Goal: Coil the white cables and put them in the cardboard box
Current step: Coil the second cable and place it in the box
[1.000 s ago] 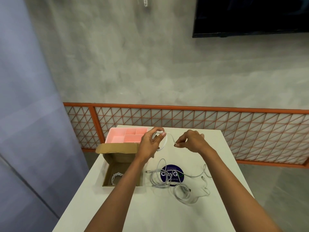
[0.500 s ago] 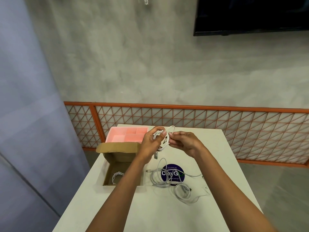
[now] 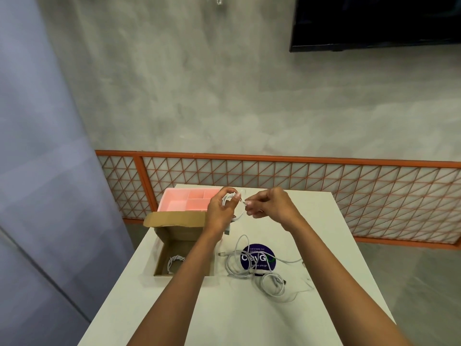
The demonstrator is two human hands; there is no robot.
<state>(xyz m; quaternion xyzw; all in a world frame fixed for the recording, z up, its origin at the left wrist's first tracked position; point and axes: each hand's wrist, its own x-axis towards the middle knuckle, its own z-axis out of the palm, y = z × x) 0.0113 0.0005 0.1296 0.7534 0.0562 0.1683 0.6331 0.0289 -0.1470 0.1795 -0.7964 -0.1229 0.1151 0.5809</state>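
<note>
White table (image 3: 249,315): long and narrow, runs away from the camera, both side edges in view, grey floor visible past the right one. Far edge lies near the orange lattice railing (image 3: 274,159) along the grey concrete wall (image 3: 199,96). Near half of the top shows plain white surface between the two forearms; all the items sit on the far half. Loose white cables (image 3: 249,272): tangled pile of thin loops right of centre, partly over a round dark-blue sticker (image 3: 258,257), one strand trailing toward the right edge. Plug ends are too small to tell apart. Both hands are raised above the far half of the table, close together. Left hand (image 3: 220,211): fingers curled round a small held coil (image 3: 228,199) of white cable, a slack loop hanging below the hand. Right hand (image 3: 269,206): pinches the free end of that same cable between thumb and fingertips, just beside the left hand's fingers. Cardboard box (image 3: 182,233): open, close to the left edge, flap folded back toward the far side, left forearm crossing above its right wall. Inside, one boxed coil (image 3: 175,260) of white cable lies on the bottom. Pink divided tray (image 3: 179,204): just behind the box; cannot tell if it touches the flap.
</note>
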